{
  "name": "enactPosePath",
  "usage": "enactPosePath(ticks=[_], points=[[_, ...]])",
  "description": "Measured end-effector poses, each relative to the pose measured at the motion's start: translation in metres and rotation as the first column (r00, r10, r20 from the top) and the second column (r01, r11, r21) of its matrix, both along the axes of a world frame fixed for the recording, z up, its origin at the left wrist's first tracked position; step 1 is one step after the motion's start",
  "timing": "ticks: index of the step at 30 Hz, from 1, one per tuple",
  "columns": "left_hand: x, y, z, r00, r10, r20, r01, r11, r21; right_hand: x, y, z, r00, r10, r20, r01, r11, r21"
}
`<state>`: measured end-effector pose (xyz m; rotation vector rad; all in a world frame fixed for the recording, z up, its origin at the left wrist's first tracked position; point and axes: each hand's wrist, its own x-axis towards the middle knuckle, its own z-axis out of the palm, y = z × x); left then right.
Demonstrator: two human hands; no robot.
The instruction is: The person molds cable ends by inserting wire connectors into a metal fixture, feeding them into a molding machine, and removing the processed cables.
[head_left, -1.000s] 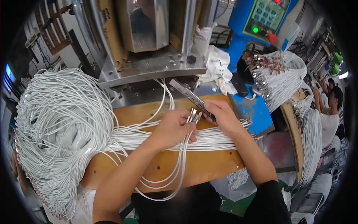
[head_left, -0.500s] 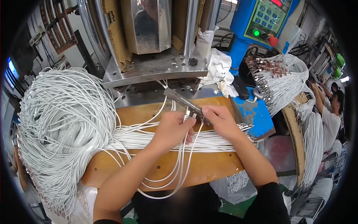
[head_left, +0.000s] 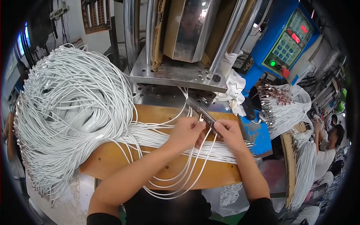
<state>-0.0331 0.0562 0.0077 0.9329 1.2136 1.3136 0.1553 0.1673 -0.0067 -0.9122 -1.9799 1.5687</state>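
Hands (head_left: 208, 132) edged leftward; smooth white cables (head_left: 176, 140) pinched.

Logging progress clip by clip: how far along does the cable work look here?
Done, apparently: a bundle of white cables with metal ends hangs right of the machine. In hand: the left hand and right hand pinch cable ends at a narrow metal fixture, with a few looped cables hanging below. Left: a big heap of white cables on the wooden board, so much remains.

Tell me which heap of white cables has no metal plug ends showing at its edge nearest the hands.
The big looped heap of white cables on the person's left. The bundle on the right, under the blue control box, ends in rows of metal plugs facing the hands.
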Motion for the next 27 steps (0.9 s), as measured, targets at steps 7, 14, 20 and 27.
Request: enactPosePath(ticks=[7,14,20,27], points=[[-0.004,-0.006,0.002,0.995,-0.041,-0.092,0.040,0.999,-0.014,-0.004,-0.017,0.009,1.000,0.000,0.025,-0.006,0.968,0.250],[-0.001,-0.008,0.001,0.999,0.005,0.040,-0.007,0.998,0.061,-0.002,-0.014,0.011,1.000,-0.013,-0.026,0.016,0.994,0.110],[-0.008,-0.008,-0.001,0.996,0.078,-0.035,-0.077,0.997,0.028,0.001,-0.009,0.012,0.996,-0.085,-0.014,0.085,0.996,0.013],[-0.008,-0.008,-0.006,0.996,0.066,-0.054,-0.069,0.996,-0.063,0.004,-0.014,0.015,0.992,-0.042,0.122,0.008,0.963,0.270]])
